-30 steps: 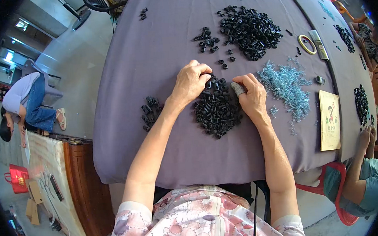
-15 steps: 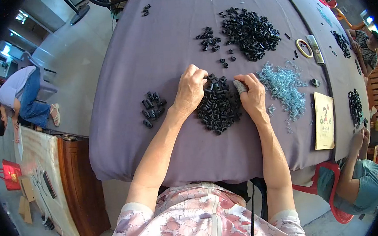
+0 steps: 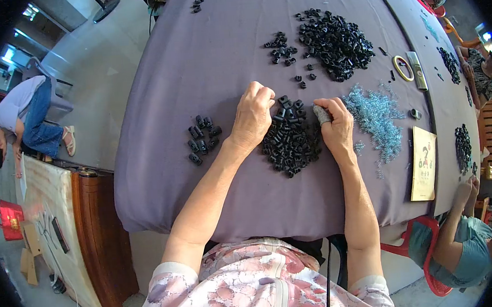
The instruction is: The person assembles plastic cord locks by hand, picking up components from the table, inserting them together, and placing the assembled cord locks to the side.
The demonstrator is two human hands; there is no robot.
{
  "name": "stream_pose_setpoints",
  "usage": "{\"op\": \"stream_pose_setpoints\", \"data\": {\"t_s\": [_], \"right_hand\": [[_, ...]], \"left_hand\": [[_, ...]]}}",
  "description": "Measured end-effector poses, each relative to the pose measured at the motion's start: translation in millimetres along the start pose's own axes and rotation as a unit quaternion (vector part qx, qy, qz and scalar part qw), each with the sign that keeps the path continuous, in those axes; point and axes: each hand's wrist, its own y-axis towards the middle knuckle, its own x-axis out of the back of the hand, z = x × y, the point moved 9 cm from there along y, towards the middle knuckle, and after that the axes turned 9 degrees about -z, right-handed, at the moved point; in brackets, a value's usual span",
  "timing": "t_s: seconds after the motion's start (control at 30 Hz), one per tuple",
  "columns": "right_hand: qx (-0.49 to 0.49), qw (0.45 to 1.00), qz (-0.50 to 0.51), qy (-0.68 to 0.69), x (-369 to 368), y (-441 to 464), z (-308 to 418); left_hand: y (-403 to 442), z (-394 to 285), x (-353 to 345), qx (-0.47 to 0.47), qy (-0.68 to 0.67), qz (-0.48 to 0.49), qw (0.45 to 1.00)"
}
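On the grey cloth, my left hand (image 3: 254, 114) is closed beside the upper left edge of a pile of small black parts (image 3: 291, 142); whatever its fingers hold is hidden. My right hand (image 3: 335, 121) has its fingers closed at the pile's right side, with a grey wrap (image 3: 321, 114) on one finger; anything pinched there is too small to make out. A small group of black cylinders (image 3: 201, 138) lies left of my left hand. Clear bluish springs (image 3: 378, 122) are heaped right of my right hand.
Beyond my hands lie a larger black pile (image 3: 335, 44), a tape roll (image 3: 403, 68) and a booklet (image 3: 423, 164). Co-workers sit along the right side, one in a green shirt (image 3: 463, 246). At left, a person (image 3: 32, 117) bends over a wooden cabinet (image 3: 101, 238).
My left hand has drawn slightly away from the central pile's top, leaving a small gap. The view has shifted a little, and the bending person at left has moved lower.
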Motion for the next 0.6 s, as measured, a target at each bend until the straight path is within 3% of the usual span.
{"op": "stream_pose_setpoints", "data": {"t_s": [0.13, 0.23, 0.43, 0.6], "right_hand": [[-0.013, 1.000, -0.005, 0.016, 2, -1, 1], [-0.005, 1.000, -0.005, 0.016, 1, 1, 1], [-0.020, 1.000, 0.009, 0.007, 0, 0, 3], [-0.008, 1.000, 0.007, -0.009, 1, 1, 3]], "left_hand": [[3, -2, 2, 0.026, -0.019, 0.003, 0.999], [6, -3, 10, 0.021, -0.033, -0.048, 0.998], [3, 5, 7, 0.050, -0.046, 0.039, 0.997], [-1, 5, -1, 0.007, -0.014, 0.070, 0.997]]}}
